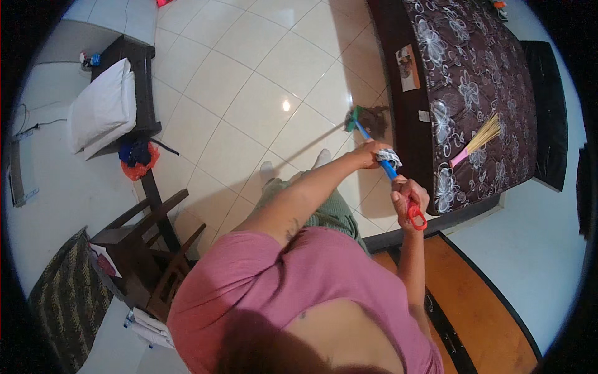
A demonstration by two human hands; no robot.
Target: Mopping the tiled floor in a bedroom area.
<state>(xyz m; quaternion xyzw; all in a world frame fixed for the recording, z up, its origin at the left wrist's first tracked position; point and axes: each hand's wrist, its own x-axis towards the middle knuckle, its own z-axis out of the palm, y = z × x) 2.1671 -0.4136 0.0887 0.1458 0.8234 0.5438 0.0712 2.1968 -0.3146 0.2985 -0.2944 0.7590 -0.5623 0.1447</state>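
My left hand [368, 154] grips the blue handle [362, 131] of a long broom partway down. Higher up, near the red hanging loop [417, 218] at its end, my right hand [409, 196] is closed around the same handle. A grey-and-white cloth [389, 159] sits on the handle between both hands. The broom's green head [353, 118] is down at the tiled floor [261, 89], with dark brown bristles [374, 120] extending toward the side of the bed [410, 131]. My feet in light socks stand left of the broom head.
On the dark floral mattress [467, 89] lies a straw hand broom [475, 140] with a pink handle. At left, white pillows [105, 105] rest on a dark wooden table [135, 86], with a red plastic bag [140, 163] below. A wooden chair [140, 257] stands nearer, left of me.
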